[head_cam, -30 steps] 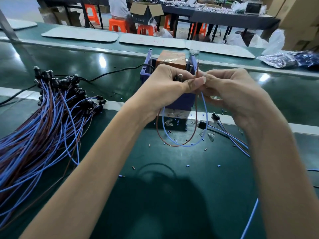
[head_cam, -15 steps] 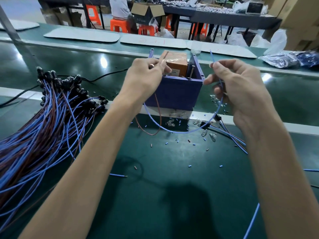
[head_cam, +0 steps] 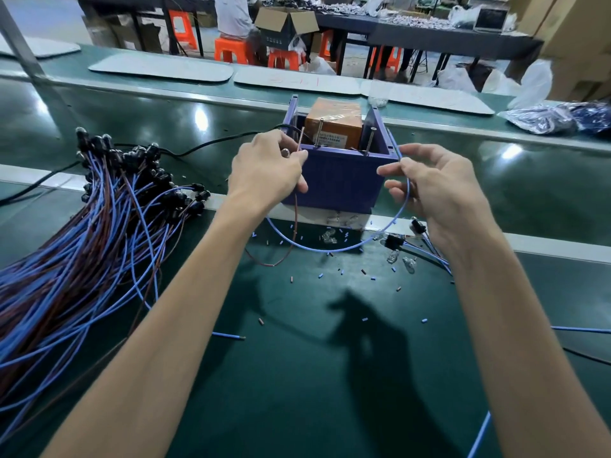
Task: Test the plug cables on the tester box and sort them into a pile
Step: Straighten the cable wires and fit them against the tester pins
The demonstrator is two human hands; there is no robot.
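A second ago both hands were bunched together in front of the purple plastic tester box [head_cam: 334, 183], working the two leads of one plug cable. Since then they have parted to either side of it. The left hand [head_cam: 267, 173], at the box's nine o'clock, pinches the thin brown wire [head_cam: 295, 223] between thumb and forefinger. The wire's tip stands up near the left one of the upright metal posts [head_cam: 319, 133]. Something small and shiny, perhaps the cable's plug end, sits in the same fingers. The right hand [head_cam: 436, 190], at three o'clock, pinches the thin blue wire [head_cam: 408, 193]. Its tip rises beside the box's right wall, and the rest sags in a loop over the dark green bench [head_cam: 297, 375]. Neither tip looks to be touching a post yet. The leads now seem separated and aimed, so the contact test likely comes next. The sorted pile of blue and brown cables with black plugs [head_cam: 99, 226] lies farther out at nine o'clock. A few loose cables [head_cam: 426, 249] wait at the box's four o'clock.
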